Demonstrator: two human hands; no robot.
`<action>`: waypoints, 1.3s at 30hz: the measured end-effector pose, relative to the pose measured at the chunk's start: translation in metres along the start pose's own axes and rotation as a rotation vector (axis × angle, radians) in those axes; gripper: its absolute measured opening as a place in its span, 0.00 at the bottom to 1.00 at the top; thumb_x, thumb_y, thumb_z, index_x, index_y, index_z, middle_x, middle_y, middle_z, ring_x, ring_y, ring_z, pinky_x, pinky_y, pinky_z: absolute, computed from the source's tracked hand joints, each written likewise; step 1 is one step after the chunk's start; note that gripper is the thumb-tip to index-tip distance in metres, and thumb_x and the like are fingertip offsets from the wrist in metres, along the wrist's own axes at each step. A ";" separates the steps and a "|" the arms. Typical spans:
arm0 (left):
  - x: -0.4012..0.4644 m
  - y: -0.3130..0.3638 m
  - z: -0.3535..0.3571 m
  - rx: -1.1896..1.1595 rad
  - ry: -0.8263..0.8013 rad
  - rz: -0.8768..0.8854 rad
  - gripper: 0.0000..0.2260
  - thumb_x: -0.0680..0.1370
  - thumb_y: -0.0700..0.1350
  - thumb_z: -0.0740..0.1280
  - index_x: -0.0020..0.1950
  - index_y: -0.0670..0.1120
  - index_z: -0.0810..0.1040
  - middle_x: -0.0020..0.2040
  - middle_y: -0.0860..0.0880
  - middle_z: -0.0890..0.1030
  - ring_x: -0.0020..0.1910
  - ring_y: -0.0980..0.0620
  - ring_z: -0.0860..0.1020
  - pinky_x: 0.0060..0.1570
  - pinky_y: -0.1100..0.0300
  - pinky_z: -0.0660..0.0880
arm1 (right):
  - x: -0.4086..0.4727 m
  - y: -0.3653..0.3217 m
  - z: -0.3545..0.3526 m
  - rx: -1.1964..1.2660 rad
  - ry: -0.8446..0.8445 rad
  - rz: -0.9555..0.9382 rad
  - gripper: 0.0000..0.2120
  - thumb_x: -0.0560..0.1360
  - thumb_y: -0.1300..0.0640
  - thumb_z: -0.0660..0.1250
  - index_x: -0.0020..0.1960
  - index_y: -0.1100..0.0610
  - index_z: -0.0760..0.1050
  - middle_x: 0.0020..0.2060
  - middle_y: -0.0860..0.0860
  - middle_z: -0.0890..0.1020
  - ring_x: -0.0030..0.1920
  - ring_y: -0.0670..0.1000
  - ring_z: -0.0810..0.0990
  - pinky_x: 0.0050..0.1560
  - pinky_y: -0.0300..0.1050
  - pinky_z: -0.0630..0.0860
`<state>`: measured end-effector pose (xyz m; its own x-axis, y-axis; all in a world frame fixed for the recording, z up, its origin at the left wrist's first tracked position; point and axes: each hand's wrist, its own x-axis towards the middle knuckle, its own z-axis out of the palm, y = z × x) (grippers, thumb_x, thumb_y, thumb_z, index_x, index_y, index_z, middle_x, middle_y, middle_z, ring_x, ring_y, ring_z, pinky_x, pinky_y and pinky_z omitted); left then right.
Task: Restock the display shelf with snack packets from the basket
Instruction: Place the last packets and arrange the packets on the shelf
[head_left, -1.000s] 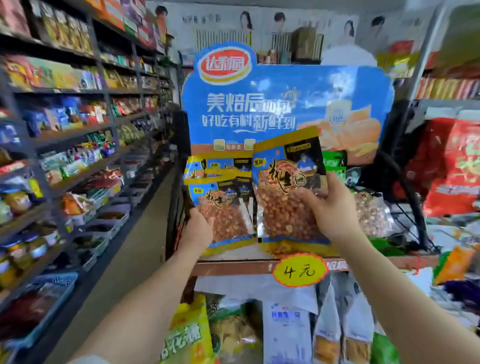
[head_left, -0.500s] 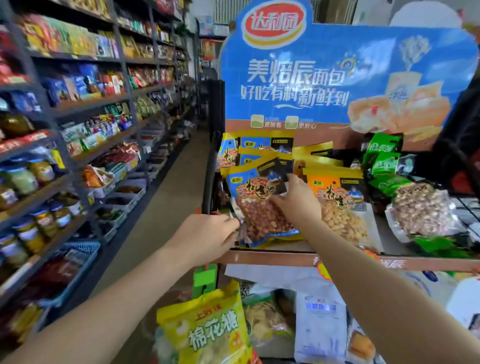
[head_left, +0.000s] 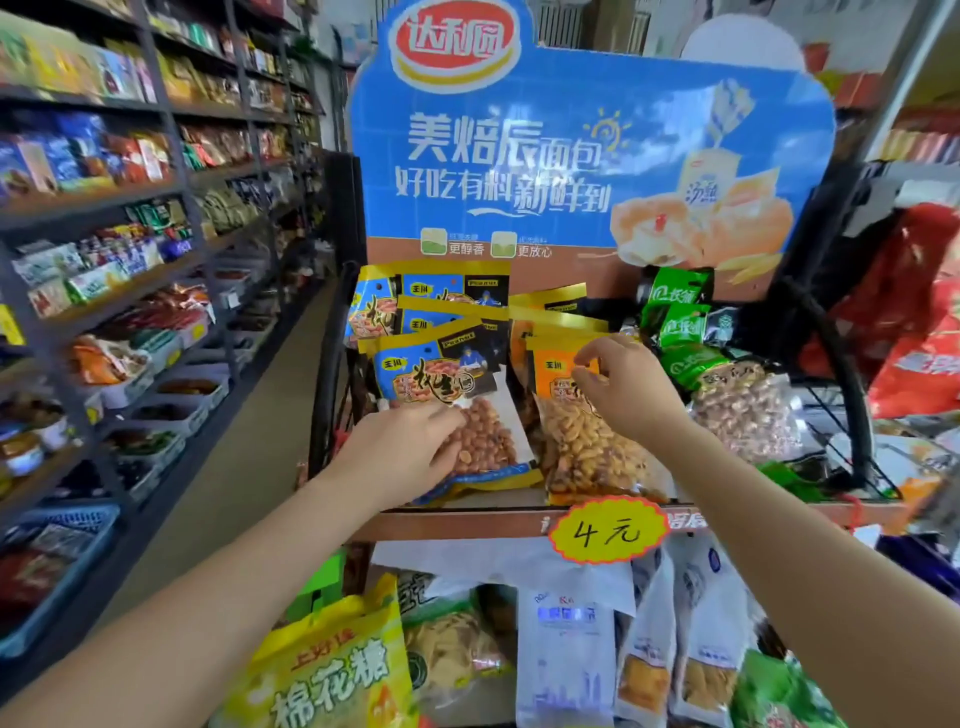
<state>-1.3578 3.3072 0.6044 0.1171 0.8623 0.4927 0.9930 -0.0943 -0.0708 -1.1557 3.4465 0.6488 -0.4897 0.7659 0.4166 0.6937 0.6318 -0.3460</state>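
Our left hand (head_left: 410, 457) lies flat, fingers spread, on the blue peanut packet (head_left: 457, 410) on the display shelf (head_left: 467, 522). Our right hand (head_left: 628, 389) pinches the orange packet (head_left: 587, 447).

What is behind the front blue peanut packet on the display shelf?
Behind the front blue peanut packet stand more blue packets, overlapping in a row toward the sign. Only their tops show; their lower parts and exact number are covered.

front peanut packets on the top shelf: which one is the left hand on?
The blue-labelled packet of reddish peanuts, under the left hand. The right hand is over the orange-labelled packet of paler nuts beside it.
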 end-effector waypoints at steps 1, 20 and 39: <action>0.008 -0.001 0.001 0.004 -0.031 -0.040 0.11 0.77 0.48 0.61 0.56 0.46 0.76 0.49 0.48 0.80 0.45 0.47 0.80 0.33 0.54 0.77 | 0.009 0.004 -0.004 0.024 -0.006 -0.013 0.11 0.77 0.55 0.62 0.56 0.59 0.76 0.58 0.57 0.76 0.59 0.59 0.74 0.54 0.50 0.72; 0.115 -0.074 0.006 0.465 -0.234 -0.369 0.24 0.71 0.33 0.67 0.66 0.40 0.69 0.67 0.40 0.69 0.66 0.41 0.68 0.58 0.49 0.72 | 0.168 -0.058 0.063 -0.291 0.140 -0.628 0.18 0.66 0.71 0.67 0.57 0.67 0.75 0.52 0.66 0.79 0.50 0.66 0.78 0.45 0.57 0.77; 0.147 -0.147 -0.034 0.234 -0.142 -0.392 0.07 0.79 0.45 0.63 0.52 0.43 0.75 0.50 0.44 0.79 0.47 0.42 0.77 0.42 0.51 0.73 | 0.163 -0.048 0.025 -0.110 -0.398 -0.707 0.09 0.80 0.56 0.56 0.57 0.56 0.71 0.27 0.50 0.69 0.28 0.50 0.68 0.35 0.45 0.64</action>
<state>-1.4859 3.4305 0.7170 -0.2849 0.8715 0.3993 0.9301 0.3520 -0.1046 -1.2820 3.5440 0.7126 -0.9675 0.1891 0.1681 0.1884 0.9819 -0.0200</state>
